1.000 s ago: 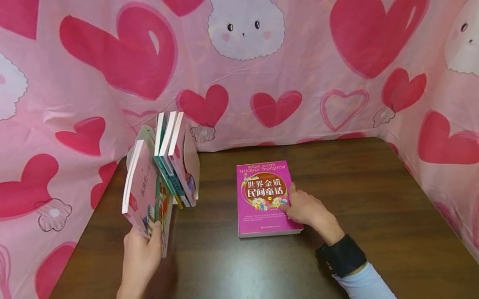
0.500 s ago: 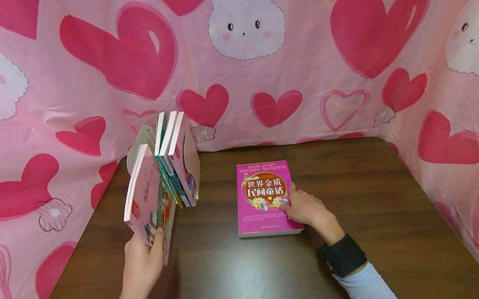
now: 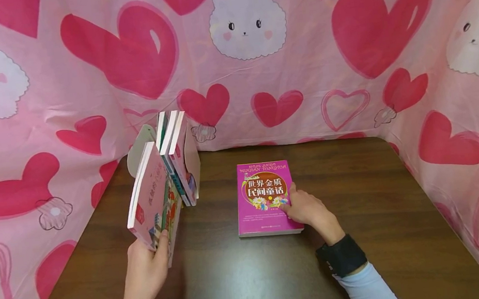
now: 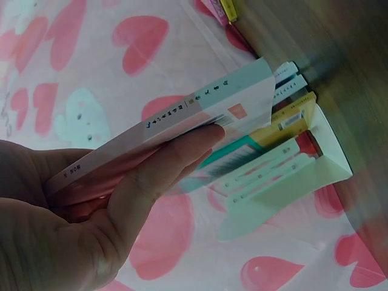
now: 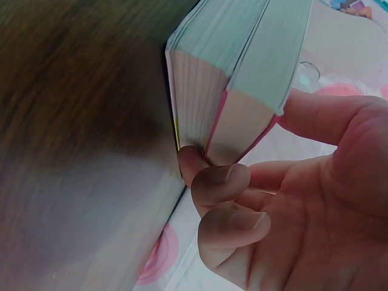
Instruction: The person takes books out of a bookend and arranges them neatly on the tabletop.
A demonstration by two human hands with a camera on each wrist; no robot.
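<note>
My left hand (image 3: 155, 242) grips a pink-and-white book (image 3: 151, 194) by its lower corner and holds it upright above the table, just left of and in front of a white bookend stand (image 3: 191, 162). In the left wrist view the thumb (image 4: 182, 154) lies along the cover of this book (image 4: 200, 112), with the stand (image 4: 303, 176) beyond it. A magenta book (image 3: 262, 198) lies flat mid-table. My right hand (image 3: 292, 203) holds its right edge, thumb on the cover. Seen from the right wrist, curled fingers (image 5: 221, 182) pinch this book's corner (image 5: 236, 79).
Several books (image 3: 174, 151) stand upright in the stand at the back left. The dark wooden table (image 3: 380, 193) is walled on three sides by pink cloth with hearts and rabbits (image 3: 250, 46). Bare tabletop lies to the right and in front.
My left hand has carried the upright book a little to the right, closer to the standing books. The right hand and the magenta book have stayed still.
</note>
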